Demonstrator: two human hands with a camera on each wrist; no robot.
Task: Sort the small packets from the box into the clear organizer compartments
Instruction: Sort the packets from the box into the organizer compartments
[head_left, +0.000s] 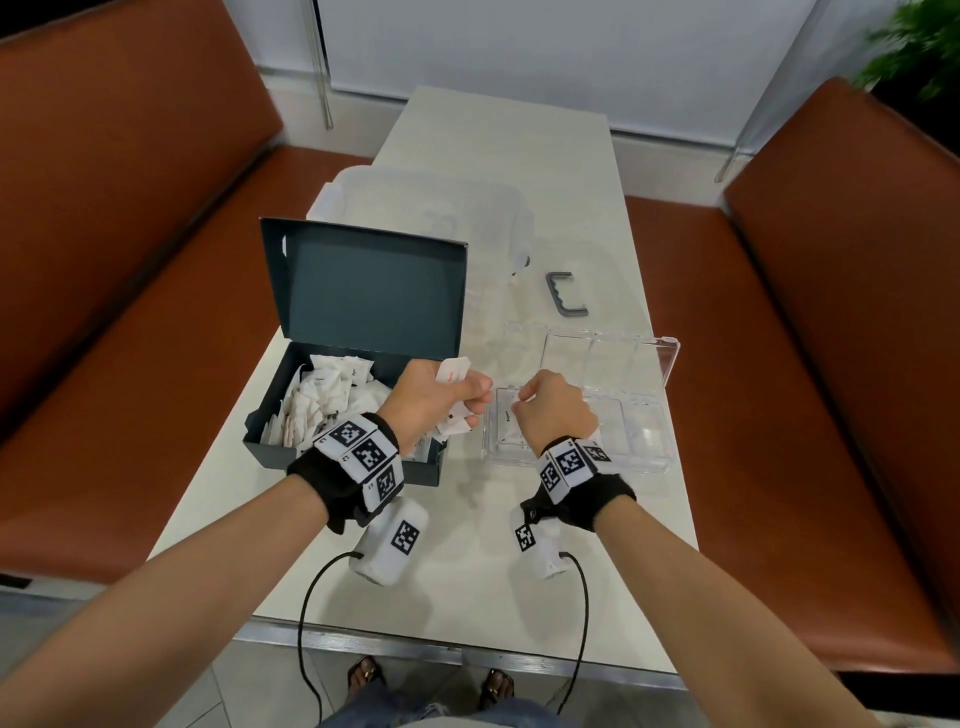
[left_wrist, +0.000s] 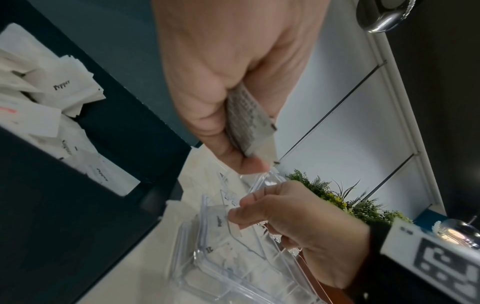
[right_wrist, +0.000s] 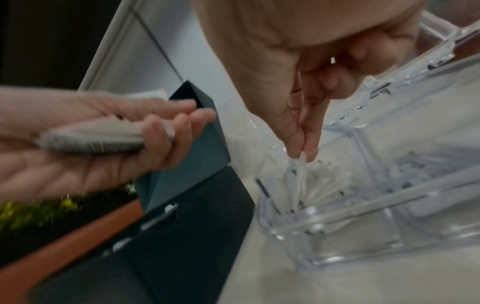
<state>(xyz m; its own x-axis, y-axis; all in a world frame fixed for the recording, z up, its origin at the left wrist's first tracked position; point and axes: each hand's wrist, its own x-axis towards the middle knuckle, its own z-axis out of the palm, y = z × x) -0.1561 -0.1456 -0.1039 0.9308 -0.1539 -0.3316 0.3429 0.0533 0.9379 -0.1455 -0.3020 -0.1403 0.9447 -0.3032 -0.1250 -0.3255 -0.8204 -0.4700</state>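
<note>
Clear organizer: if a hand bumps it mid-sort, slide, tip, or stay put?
The clear organizer is thin transparent plastic holding only a few packets, so it probably slides easily on the smooth table. It sits low and flat, so tipping seems unlikely. Its open lid may make it back-heavy.

I can read "Pepper" in black on a white packet in the dark box. The same word shows on a packet lying in the clear organizer just beside that box. Print on the other packets, and on those my hands hold, is too blurred to read.
</note>
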